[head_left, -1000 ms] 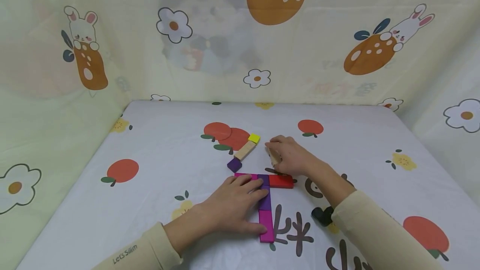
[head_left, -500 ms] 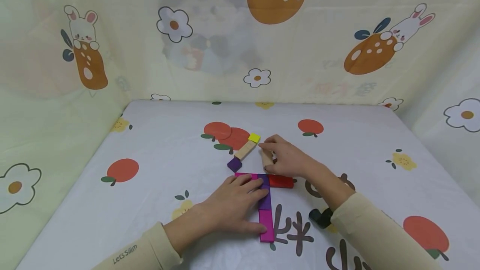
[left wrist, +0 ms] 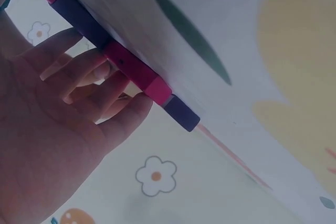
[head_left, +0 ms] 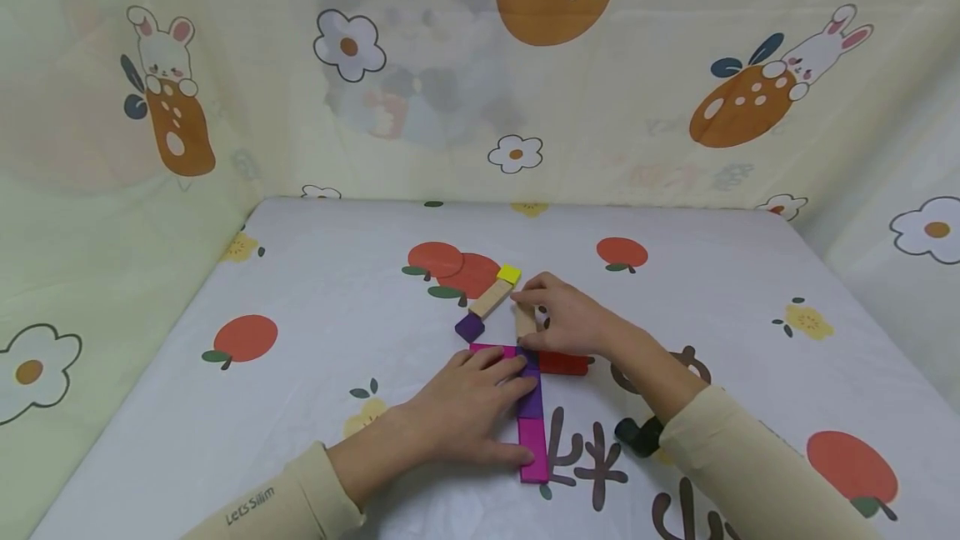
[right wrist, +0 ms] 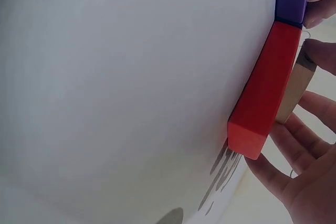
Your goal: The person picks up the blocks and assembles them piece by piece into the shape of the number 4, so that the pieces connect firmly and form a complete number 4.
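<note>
My left hand rests spread over a T-like run of blocks. Its fingers touch the upper magenta block, the purple corner cube and the purple block; its thumb lies on the lower magenta block. Between thumb and fingers, my right hand pinches a plain wooden block, just behind the corner cube. From the right wrist view, this wooden block stands beyond the red block. Whether it touches the cube, I cannot tell.
Left of the right hand, a slanting row holds a purple cube, another wooden block and a yellow cube. A dark object sits by the right sleeve. Printed cloth covers the table; a patterned curtain stands behind.
The right hand has moved left with the wooden block, turning it more upright in the head view, toward the corner cube. The left hand has stayed on the blocks.
</note>
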`<state>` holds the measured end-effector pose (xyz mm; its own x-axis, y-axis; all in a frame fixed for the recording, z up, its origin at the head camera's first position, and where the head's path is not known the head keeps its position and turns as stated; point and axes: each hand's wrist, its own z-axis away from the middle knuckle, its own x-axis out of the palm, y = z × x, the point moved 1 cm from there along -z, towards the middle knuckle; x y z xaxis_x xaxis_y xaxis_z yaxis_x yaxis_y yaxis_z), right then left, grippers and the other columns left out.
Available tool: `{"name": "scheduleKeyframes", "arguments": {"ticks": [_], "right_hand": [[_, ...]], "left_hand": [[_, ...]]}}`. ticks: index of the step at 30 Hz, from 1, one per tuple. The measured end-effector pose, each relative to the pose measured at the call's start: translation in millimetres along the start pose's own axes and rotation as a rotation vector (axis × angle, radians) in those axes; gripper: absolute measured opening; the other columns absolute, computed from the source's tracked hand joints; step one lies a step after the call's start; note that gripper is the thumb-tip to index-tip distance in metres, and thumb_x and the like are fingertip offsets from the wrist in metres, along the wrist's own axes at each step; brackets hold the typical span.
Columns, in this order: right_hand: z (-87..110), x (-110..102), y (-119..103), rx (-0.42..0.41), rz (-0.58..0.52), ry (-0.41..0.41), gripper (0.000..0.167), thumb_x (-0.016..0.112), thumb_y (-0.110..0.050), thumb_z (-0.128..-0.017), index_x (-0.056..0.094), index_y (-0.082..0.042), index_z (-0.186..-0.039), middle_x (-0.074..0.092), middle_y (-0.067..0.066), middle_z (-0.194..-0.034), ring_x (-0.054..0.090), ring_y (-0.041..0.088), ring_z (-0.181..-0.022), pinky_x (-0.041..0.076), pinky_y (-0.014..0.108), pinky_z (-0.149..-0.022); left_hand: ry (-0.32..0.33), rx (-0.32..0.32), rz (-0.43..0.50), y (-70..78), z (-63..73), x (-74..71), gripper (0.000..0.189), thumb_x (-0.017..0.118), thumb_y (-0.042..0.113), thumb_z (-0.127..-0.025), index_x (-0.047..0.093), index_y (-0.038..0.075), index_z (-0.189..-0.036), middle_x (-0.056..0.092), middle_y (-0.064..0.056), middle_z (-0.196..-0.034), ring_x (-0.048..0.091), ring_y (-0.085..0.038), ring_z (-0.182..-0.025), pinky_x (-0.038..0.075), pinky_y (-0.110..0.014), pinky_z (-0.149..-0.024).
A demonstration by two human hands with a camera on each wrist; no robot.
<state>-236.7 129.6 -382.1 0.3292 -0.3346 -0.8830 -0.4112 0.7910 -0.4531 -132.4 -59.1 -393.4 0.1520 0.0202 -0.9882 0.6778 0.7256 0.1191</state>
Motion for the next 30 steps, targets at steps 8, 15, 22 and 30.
{"name": "scheduleKeyframes", "arguments": {"ticks": [8, 15, 22, 30], "right_hand": [[1.0, 1.8, 1.2, 0.003, 0.023, -0.011, 0.068, 0.078, -0.029, -0.086, 0.057, -0.012, -0.148, 0.05, 0.016, -0.148, 0.056, 0.031, -0.125, 0.056, 0.048, -0.1], [0.7, 2.2, 2.5, -0.026, 0.017, -0.006, 0.061, 0.076, -0.027, -0.087, 0.062, -0.012, -0.144, 0.052, 0.015, -0.147, 0.057, 0.031, -0.126, 0.056, 0.048, -0.1], [1.0, 3.6, 3.8, -0.032, 0.021, 0.001, 0.056, 0.075, -0.025, -0.087, 0.065, -0.013, -0.142, 0.055, 0.013, -0.145, 0.058, 0.03, -0.126, 0.056, 0.049, -0.1], [3.6, 4.5, 2.4, -0.006, 0.013, -0.014, 0.055, 0.075, -0.025, -0.089, 0.065, -0.014, -0.141, 0.053, 0.014, -0.147, 0.055, 0.032, -0.13, 0.054, 0.051, -0.103]], "left_hand": [[0.002, 0.004, -0.006, -1.4, 0.4, -0.8, 0.082, 0.063, 0.072, -0.087, 0.05, 0.028, -0.154, 0.047, 0.001, -0.161, 0.037, -0.026, -0.151, 0.038, -0.053, -0.119], [0.004, 0.003, -0.01, -2.4, 0.4, 0.1, 0.082, 0.063, 0.072, -0.087, 0.05, 0.027, -0.154, 0.046, 0.001, -0.161, 0.037, -0.027, -0.151, 0.038, -0.054, -0.119], [-0.006, -0.004, -0.004, -2.1, -0.1, 0.8, 0.082, 0.063, 0.073, -0.087, 0.049, 0.028, -0.155, 0.046, 0.001, -0.162, 0.036, -0.027, -0.152, 0.038, -0.055, -0.119], [-0.014, -0.009, 0.0, -0.6, -0.1, 0.7, 0.083, 0.064, 0.072, -0.086, 0.049, 0.029, -0.155, 0.045, 0.002, -0.162, 0.036, -0.026, -0.152, 0.037, -0.055, -0.119]]}}
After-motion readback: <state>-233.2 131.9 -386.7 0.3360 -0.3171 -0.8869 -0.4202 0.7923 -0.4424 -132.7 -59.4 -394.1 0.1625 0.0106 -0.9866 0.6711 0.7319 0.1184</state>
